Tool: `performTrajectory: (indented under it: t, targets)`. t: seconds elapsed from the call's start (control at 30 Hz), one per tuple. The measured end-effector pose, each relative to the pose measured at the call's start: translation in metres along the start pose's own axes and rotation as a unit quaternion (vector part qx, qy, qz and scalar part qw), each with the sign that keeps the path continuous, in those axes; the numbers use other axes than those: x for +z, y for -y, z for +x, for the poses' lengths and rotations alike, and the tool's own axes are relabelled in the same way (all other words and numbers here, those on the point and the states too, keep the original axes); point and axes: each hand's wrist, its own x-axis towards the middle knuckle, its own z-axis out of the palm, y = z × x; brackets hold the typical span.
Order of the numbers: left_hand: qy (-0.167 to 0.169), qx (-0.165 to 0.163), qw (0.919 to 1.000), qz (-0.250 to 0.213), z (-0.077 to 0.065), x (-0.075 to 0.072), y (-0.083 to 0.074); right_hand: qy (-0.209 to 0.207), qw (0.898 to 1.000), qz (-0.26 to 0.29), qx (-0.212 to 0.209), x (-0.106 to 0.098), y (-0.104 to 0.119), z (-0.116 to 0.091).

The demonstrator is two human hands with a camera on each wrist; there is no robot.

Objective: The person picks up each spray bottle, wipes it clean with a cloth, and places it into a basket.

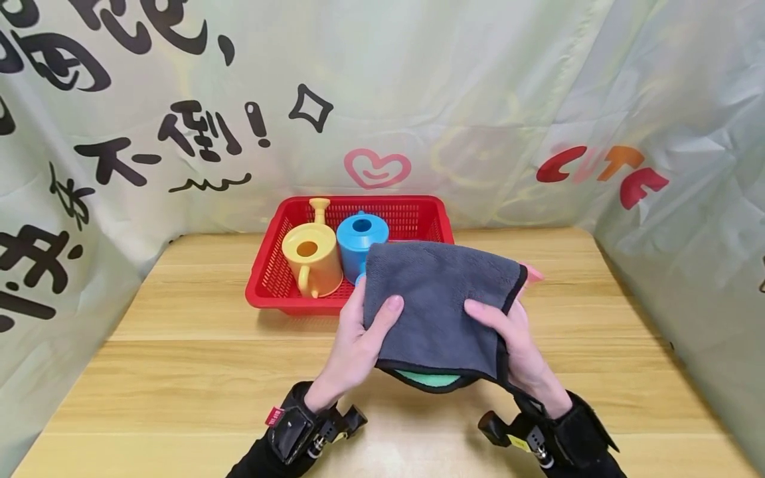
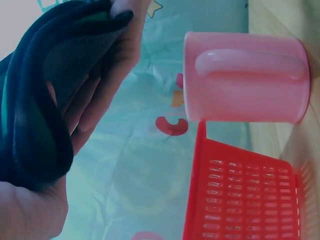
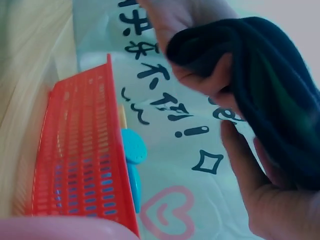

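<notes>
A folded towel (image 1: 439,305), dark grey with black edging and a green underside, is held up over the table by both hands. My left hand (image 1: 355,348) grips its left side, thumb on top and fingers underneath. On the right side my right hand (image 1: 526,348) grips it the same way. Both wrist views show the towel's folded layers edge-on, with fingers beneath them. Behind the towel stands a pink watering can (image 2: 245,77), upright on the table beside the basket; in the head view the towel hides most of it.
A red basket (image 1: 263,289) stands at the back of the wooden table (image 1: 197,385). Inside it are a yellow watering can (image 1: 319,262) and a blue watering can (image 1: 352,242). A printed cloth backdrop (image 1: 478,99) surrounds the table at the back and sides.
</notes>
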Motion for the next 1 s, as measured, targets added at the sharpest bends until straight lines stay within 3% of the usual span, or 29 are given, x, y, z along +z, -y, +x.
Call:
performTrajectory:
  t: [0.13, 0.27, 0.47, 0.63, 0.8, 1.0]
  targets:
    - [-0.024, 0.025, 0.9994, 0.005, 0.0012, -0.0018, -0.0024, -0.002, 0.997, -0.081, -0.009, 0.0016, -0.0002, -0.0002]
    - [-0.031, 0.031, 0.999, 0.008, 0.0023, -0.004, -0.0049, 0.016, 0.994, -0.11, -0.002, 0.0027, 0.0009, 0.0019]
    - [-0.029, 0.027, 0.999, 0.023, 0.0031, -0.0058, -0.0068, -0.004, 0.995, -0.087, -0.05, 0.0054, -0.0021, 0.0045]
    - [-0.028, 0.038, 0.9983, 0.034, 0.0033, -0.0063, -0.0075, 0.026, 0.993, -0.07, -0.093, 0.0039, -0.004, 0.0064]
    - [-0.033, 0.056, 0.9962, 0.057, 0.0049, -0.0081, -0.0047, 0.051, 0.992, -0.065, -0.097, 0.0008, -0.003, 0.0075]
    - [-0.022, 0.021, 0.9982, 0.052, 0.0056, -0.0099, -0.0032, 0.045, 0.993, -0.068, -0.086, -0.0006, -0.0033, 0.008]
